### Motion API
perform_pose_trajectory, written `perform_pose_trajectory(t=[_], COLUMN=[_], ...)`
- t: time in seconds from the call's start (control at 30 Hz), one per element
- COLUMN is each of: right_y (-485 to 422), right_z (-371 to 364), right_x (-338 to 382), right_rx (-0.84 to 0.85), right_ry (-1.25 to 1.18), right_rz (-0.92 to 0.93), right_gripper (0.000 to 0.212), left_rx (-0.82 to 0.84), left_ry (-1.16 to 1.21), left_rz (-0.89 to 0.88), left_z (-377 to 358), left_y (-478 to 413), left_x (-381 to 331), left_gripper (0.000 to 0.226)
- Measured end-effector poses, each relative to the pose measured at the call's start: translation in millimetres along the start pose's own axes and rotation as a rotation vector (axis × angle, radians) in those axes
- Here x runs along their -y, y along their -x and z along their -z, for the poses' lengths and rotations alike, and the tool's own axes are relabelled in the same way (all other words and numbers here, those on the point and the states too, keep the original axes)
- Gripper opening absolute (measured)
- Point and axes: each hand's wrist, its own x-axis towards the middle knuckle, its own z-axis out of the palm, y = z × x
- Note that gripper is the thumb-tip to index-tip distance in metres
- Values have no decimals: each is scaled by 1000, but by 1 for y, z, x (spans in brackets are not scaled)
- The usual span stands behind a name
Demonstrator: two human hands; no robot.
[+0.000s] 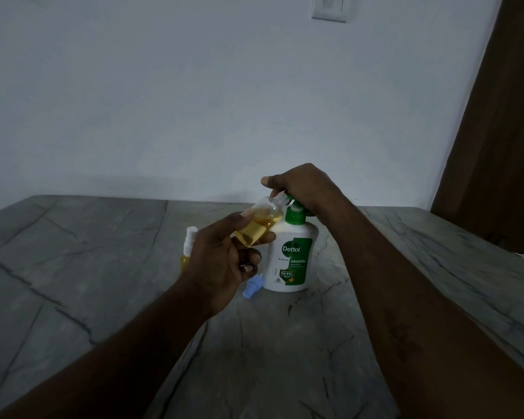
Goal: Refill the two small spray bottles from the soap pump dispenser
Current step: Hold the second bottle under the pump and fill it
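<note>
Left hand (221,261), fingers pinching tilted spray bottle (266,215), right hand (304,189) — fingers curled over soap pump (295,216)

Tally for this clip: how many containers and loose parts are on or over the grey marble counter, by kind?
Small clear spray bottles holding yellow liquid: 2, the uncapped bottle in the left hand and the white-topped bottle standing behind it
White soap pump dispenser, green pump head: 1
Loose blue sprayer cap, lying down: 1
Total: 4

Left hand (224,261) raised, pinching spray bottle (262,220), right hand (306,189) curled over pump (295,215)
</note>
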Motion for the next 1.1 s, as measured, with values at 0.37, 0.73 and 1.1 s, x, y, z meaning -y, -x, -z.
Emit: perform_pose_trajectory(t=[0.37, 0.73, 1.1], right_y=[1, -2, -1], right_z=[3, -2, 3], right_x=[4, -2, 2], right_rx=[-92, 4, -95], right_ry=[71, 8, 95], right_rz=[109, 0, 123], right_gripper=[42, 43, 43], left_rx=[21, 3, 25], left_ry=[8, -4, 0], left_rz=[3, 3, -4], left_z=[-2, 0, -2], left_y=[1, 0, 1], left_x=[-2, 0, -1], left_gripper=[55, 56, 56])
